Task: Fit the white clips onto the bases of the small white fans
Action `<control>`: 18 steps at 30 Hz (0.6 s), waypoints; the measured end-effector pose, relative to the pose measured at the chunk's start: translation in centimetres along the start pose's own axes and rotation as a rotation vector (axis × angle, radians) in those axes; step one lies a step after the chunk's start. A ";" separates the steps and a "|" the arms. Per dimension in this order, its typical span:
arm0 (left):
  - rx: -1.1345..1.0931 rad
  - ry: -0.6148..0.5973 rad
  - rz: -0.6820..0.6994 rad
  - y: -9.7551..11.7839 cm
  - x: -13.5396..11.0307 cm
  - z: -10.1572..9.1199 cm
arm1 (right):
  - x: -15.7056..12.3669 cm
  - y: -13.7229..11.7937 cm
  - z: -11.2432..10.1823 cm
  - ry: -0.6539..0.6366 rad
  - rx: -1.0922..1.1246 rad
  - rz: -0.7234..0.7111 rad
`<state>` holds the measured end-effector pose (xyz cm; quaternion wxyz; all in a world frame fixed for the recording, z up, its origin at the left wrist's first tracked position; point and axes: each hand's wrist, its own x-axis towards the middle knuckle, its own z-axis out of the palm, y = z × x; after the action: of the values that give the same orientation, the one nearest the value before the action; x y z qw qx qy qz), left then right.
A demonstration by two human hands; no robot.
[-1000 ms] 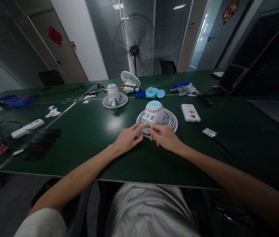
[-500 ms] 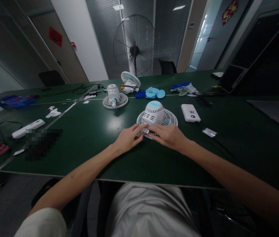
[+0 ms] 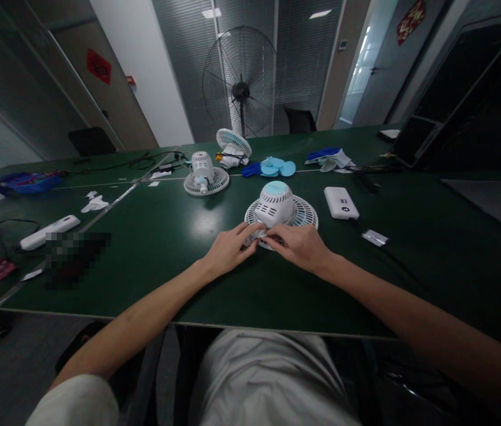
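A small white fan (image 3: 280,208) with a light-blue motor cap lies grille-down on the green table (image 3: 165,236). Both my hands meet at its near edge. My left hand (image 3: 229,248) pinches a small white part at the grille's rim with curled fingers. My right hand (image 3: 300,246) rests closed against the same spot, its fingertips on the part beside the motor housing. What exactly the fingers hold is too small to name.
A second fan (image 3: 204,174) lies grille-down further back, a third (image 3: 233,148) stands behind it. Blue blades (image 3: 277,167), a white power bank (image 3: 341,203), a small foil packet (image 3: 374,238), a white power strip (image 3: 48,231) and cables lie about. A big floor fan (image 3: 239,83) stands beyond the table.
My right hand has slid a little to the right and forward along the fan's near rim. The left hand stays where it was.
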<state>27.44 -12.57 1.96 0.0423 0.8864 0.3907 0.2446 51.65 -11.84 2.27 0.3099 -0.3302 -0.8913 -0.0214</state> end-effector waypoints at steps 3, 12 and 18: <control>0.008 -0.003 -0.003 0.1 0.0 -0.1 | 0.2 -0.6 0.2 -0.005 0.184 0.169; 0.014 0.011 0.006 -0.3 -0.1 0.3 | 1.0 -0.6 0.4 -0.248 0.860 0.560; 0.023 0.002 0.007 -0.2 0.0 0.2 | 0.6 -0.6 0.3 -0.231 0.740 0.531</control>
<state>27.36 -12.44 1.75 0.0309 0.8879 0.3906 0.2410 50.78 -11.87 2.48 0.3004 -0.4142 -0.7524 0.4147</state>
